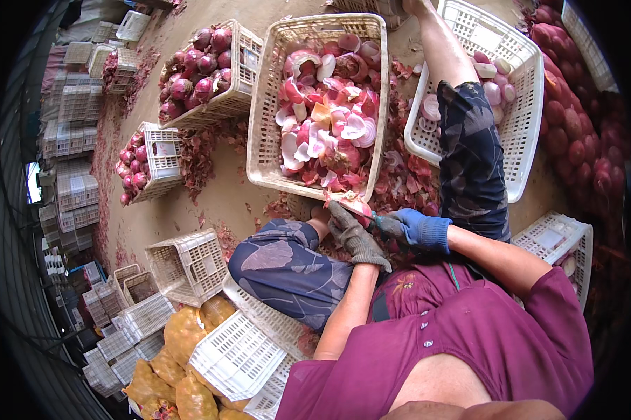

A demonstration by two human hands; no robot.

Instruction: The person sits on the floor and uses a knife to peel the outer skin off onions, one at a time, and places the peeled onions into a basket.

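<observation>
My left hand (358, 235), in a worn grey work glove, holds a red onion (356, 203) just past the near rim of a crate of peelings. A small knife with a teal handle (381, 222) is gripped in my right hand (418, 230), which wears a blue knit glove. The dark blade lies against the onion, partly hidden by my left fingers. Before me stands a white plastic crate (263, 107) heaped with red onion skins and cut layers (323, 131). To its right, a second white crate (523, 131) holds peeled onions (496, 89), partly covered by my right leg.
Crates of unpeeled red onions (197, 68) stand left, with stacked crates (74, 131) beyond. Filled mesh sacks (573, 121) line the right side. Yellow mesh sacks (184, 341) and a tipped crate (189, 268) lie near left. Loose skins (405, 184) litter the floor.
</observation>
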